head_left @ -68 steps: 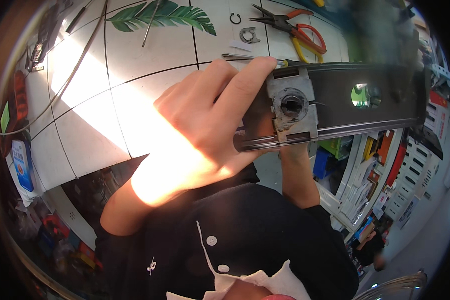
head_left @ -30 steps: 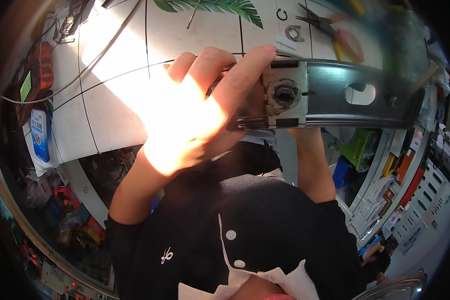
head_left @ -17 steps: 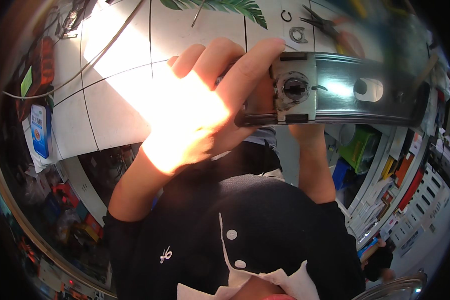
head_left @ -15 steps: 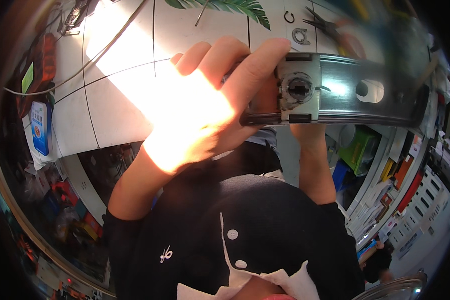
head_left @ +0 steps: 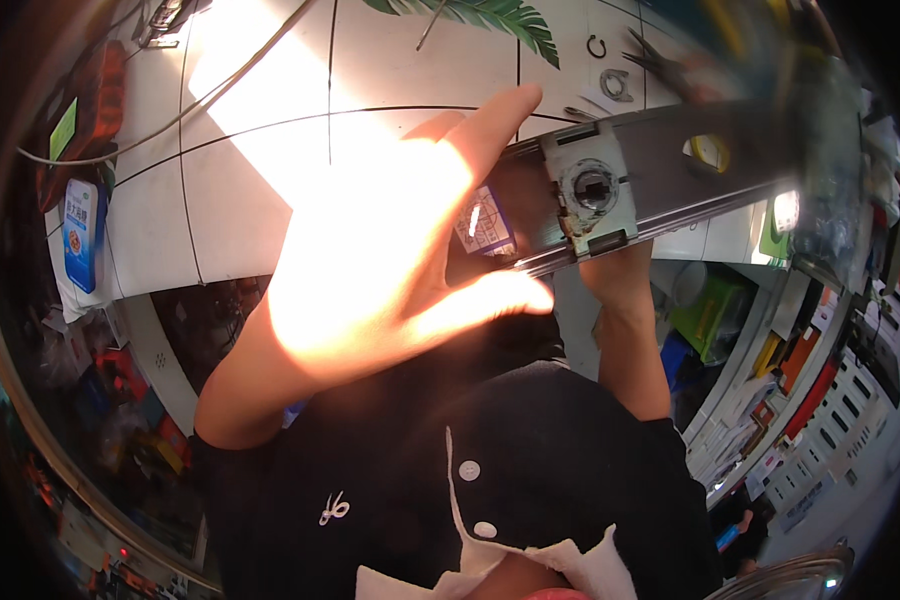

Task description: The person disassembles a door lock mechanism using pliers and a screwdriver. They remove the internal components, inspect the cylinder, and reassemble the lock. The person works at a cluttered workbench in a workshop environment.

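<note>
A long dark metal lock plate (head_left: 665,150) hangs tilted in front of me, its right end higher and blurred. A light-coloured mount (head_left: 592,195) with a round socket sits across it, and a printed label (head_left: 484,222) shows near its left end. Around that left end my left hand (head_left: 390,230) is spread, thumb below and forefinger above, strongly sunlit. Whether it still touches the plate is hard to tell. My right hand (head_left: 615,272) comes up behind the plate and bears it; its fingers are hidden.
On the white tiled table lie pliers (head_left: 660,65), a C-shaped ring (head_left: 596,46), a small metal part (head_left: 615,85) and a green leaf (head_left: 510,25). A blue-and-white box (head_left: 83,235) stands at the left, near a cable (head_left: 220,90). Shelves with a green bin (head_left: 712,315) are at right.
My left hand has opened its fingers and thumb away from the plate's left end, uncovering the label. The plate has tilted, its right side rising. The view has shifted slightly.
</note>
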Motion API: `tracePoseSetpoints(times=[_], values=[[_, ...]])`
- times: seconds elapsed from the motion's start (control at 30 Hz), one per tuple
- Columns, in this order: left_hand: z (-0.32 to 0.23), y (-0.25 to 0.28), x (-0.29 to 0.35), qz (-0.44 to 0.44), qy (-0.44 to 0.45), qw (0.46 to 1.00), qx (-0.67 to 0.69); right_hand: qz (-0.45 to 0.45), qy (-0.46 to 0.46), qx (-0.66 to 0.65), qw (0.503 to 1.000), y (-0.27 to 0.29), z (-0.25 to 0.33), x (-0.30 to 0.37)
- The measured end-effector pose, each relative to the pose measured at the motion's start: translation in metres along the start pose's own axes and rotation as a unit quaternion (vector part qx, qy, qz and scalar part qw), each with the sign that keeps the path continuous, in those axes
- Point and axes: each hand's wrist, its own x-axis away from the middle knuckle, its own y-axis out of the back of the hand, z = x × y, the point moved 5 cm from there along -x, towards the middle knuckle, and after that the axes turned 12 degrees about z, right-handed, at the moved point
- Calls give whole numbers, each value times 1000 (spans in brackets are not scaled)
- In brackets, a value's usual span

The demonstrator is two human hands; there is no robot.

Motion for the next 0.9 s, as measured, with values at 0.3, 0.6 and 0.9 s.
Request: tracePoseSetpoints(times=[0.3,0.6,0.9], values=[[15,-20,57,-197,123,890,392,-38,47,173,983,26,51,1],[16,6,69,-138,222,957,129,-69,-20,535,842,108,15,31],[21,1,45,-109,213,914,329,-54,2,531,846,118,8,25]])
